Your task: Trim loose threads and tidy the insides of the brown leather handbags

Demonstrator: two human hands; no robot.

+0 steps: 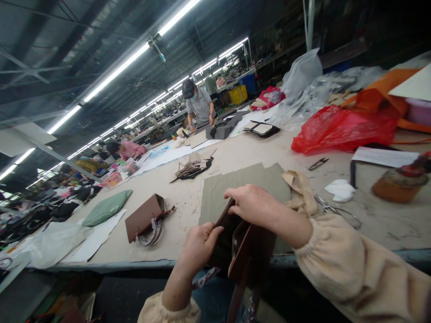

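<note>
A dark brown handbag [251,251] is held at the table's front edge, its mouth facing up and its straps hanging below. My left hand [198,244] grips the near left part of the bag's rim, thumb on top. My right hand [252,204] pinches the same rim farther along, fingers bent over it. Under and behind the bag lies a flat olive-green fabric sheet [229,184]. To the left, a second brown handbag [144,217] rests on its side, with plastic-wrapped handles.
Right of my hands lie scissors [340,211], a tan cloth strip [299,188], thread snips [318,163], a brown glue pot [400,181] and a red plastic bag [346,130]. A green pouch [107,208] sits left. A co-worker [200,105] stands across the table.
</note>
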